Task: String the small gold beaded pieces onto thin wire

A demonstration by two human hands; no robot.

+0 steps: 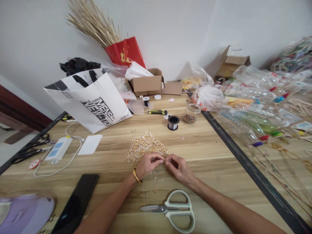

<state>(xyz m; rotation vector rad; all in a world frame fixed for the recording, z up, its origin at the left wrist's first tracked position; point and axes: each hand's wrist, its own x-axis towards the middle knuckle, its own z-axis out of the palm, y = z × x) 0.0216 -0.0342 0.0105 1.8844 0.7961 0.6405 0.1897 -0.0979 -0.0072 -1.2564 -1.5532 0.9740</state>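
My left hand (149,164), with a gold bangle (136,176) at its wrist, pinches with thumb and forefinger. My right hand (179,167) pinches right beside it, the fingertips of both almost touching. Whatever they hold is too small to make out. Just beyond them spreads a pile of small clear and gold beads (143,144). A thin silver chain (157,171) with clear beads lies below the fingers, and a gold chain (156,190) lies nearer to me. Scissors with pale green handles (179,208) rest on the table in front, blades pointing left.
Beyond the beads are a wire spool (173,123), a yellow-black utility knife (157,112) and a glass jar (192,113) of small brown pieces. A phone (75,204), a power strip (58,149) and a white bag (90,100) stand left. Plastic bottles (251,91) crowd the right.
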